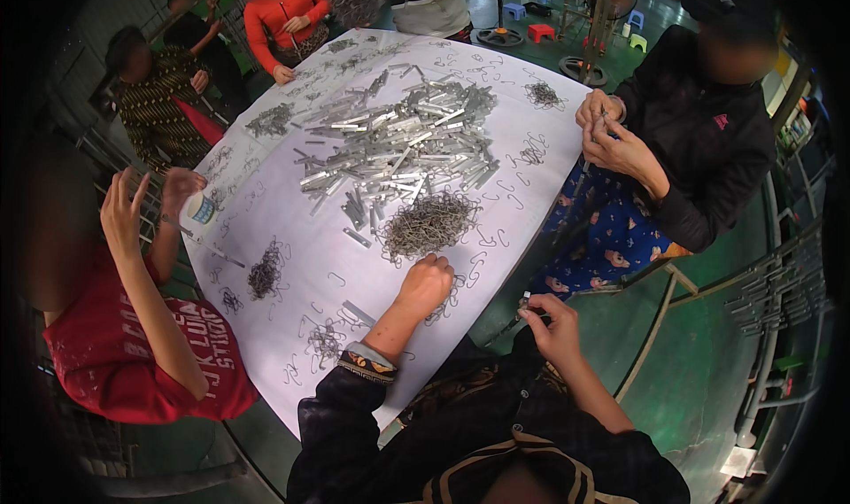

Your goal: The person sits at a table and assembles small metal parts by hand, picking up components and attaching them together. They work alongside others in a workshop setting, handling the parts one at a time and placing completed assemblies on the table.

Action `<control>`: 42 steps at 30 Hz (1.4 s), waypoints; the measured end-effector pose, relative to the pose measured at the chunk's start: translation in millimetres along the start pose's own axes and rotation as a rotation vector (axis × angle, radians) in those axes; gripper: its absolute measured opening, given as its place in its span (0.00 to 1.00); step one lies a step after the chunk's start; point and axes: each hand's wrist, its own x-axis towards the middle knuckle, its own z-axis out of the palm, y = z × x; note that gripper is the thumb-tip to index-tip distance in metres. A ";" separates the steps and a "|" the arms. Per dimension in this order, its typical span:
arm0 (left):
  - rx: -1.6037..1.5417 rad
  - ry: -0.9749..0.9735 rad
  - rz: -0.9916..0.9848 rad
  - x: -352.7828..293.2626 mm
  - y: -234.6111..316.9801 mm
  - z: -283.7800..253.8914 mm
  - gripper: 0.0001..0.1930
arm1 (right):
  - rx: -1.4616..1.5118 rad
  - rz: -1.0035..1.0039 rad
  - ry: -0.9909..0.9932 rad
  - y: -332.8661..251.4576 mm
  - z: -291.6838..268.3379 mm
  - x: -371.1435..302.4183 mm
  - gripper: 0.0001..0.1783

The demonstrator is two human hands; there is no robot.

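My left hand is closed at the near edge of a heap of thin wire hooks on the white-covered table. Its fingertips point down among the wire, and whatever they hold is hidden. Off the table's near right edge, my right hand pinches a small shiny metal piece between thumb and fingers. Beyond the hooks lies a big heap of flat silvery metal bars. Beside my left forearm are a single bar and a small tangle of hooks.
Co-workers stand or sit around the table; one at the right works a small part in both hands. A person in red is close on the left, near a white tub. Loose hooks are scattered about. A metal rack stands at the right.
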 end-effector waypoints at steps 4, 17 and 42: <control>-0.093 -0.028 -0.120 -1.3 -5.3 -5.6 0.02 | -0.015 0.002 -0.031 -3.6 4.2 -2.0 0.07; -1.090 -0.282 -0.749 -28.8 -24.6 -29.5 0.08 | -0.002 -0.004 -0.074 -5.3 16.1 0.1 0.07; -1.882 -0.151 -1.087 -38.4 3.4 -13.1 0.06 | 0.004 -0.019 -0.124 -3.1 31.9 -2.2 0.08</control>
